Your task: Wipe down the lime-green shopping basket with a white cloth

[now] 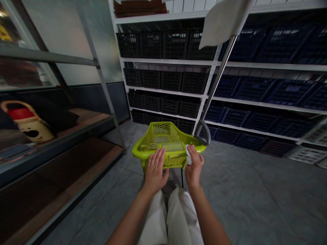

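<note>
A lime-green plastic shopping basket (145,152) with perforated walls stands in front of my knees, its inside partly in view. My left hand (155,170) lies with its fingers stretched out on the near rim. On the right part of that rim, my right hand (194,166) presses a white cloth (188,154) against the green plastic, fingers bent around it. A grey curved handle piece (207,133) sits at the basket's right end. From it a metal pole (222,73) rises to the upper right.
White shelving (168,61) with black crates (152,79) and blue crates (255,90) lines the back. At left, a metal rack (106,90) holds a bottle with a red top (33,124) and a phone-like flat object (16,152). A white sheet-like piece (222,23) hangs overhead by the pole.
</note>
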A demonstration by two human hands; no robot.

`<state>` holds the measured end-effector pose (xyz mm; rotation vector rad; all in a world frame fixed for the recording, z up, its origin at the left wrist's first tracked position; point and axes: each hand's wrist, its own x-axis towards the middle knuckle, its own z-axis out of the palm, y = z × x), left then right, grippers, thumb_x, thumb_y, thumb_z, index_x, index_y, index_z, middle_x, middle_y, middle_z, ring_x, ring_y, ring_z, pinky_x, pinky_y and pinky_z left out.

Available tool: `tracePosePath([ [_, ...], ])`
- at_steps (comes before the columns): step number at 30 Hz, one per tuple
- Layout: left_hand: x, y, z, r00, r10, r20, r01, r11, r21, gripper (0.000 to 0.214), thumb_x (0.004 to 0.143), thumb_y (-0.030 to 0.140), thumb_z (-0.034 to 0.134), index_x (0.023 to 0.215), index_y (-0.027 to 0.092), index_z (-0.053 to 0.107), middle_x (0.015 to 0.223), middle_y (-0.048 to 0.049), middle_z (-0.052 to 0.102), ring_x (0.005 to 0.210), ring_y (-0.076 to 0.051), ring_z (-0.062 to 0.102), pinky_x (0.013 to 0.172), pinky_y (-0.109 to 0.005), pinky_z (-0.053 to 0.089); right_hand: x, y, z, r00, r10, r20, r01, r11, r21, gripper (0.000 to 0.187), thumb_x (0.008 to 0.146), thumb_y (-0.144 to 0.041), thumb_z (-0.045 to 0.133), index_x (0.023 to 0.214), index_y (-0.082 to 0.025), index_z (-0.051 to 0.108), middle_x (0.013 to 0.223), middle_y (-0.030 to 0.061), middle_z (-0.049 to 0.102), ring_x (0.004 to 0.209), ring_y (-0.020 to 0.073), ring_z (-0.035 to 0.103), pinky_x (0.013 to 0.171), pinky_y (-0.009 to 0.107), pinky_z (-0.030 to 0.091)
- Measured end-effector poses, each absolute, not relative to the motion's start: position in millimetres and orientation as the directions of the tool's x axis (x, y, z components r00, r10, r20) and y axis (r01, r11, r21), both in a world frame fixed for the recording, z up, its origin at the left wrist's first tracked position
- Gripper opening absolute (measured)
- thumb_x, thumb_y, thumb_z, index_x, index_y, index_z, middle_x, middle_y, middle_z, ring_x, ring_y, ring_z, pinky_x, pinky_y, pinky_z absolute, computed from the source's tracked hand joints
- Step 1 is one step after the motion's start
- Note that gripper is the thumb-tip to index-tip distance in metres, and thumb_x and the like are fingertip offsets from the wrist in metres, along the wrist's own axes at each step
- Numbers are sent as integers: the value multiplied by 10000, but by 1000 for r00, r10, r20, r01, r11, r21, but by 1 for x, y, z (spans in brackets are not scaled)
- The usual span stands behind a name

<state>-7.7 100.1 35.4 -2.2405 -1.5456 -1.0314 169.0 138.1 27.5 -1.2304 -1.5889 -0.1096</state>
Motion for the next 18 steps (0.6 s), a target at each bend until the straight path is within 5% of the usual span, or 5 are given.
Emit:
tracePosePath([
  [8, -9, 84, 34, 246, 727, 641, 901, -416, 125, 788, 856, 173, 459, 1572, 117, 135, 1622, -126, 284, 1520, -238, 191, 1225, -448, 179, 136, 99, 33, -282, 631, 722, 789, 581, -200, 954, 664, 19, 339, 1562, -274, 206, 1552, 56, 430, 1467, 180, 333, 1198, 498, -79],
  [14, -3, 82, 35, 214, 725, 654, 905, -400, 147, 763, 885, 210, 459, 1568, 112, 134, 1616, -140, 293, 1513, -250, 211, 1218, -475, 194, 165, 113, 29, -52, 628, 776, 855, 429, -290, 957, 660, 14, 337, 1566, -265, 206, 1537, 71, 449, 1446, 205, 377, 1198, 558, -44],
  [18, 0, 84, 32, 185, 728, 661, 911, -378, 161, 814, 845, 189, 499, 1571, 117, 137, 1609, -149, 306, 1506, -267, 234, 1218, -468, 198, 130, 104, 33, -204, 632, 748, 827, 519, -214, 915, 698, 22, 350, 1566, -236, 218, 1532, 98, 452, 1443, 178, 381, 1204, 523, -86],
])
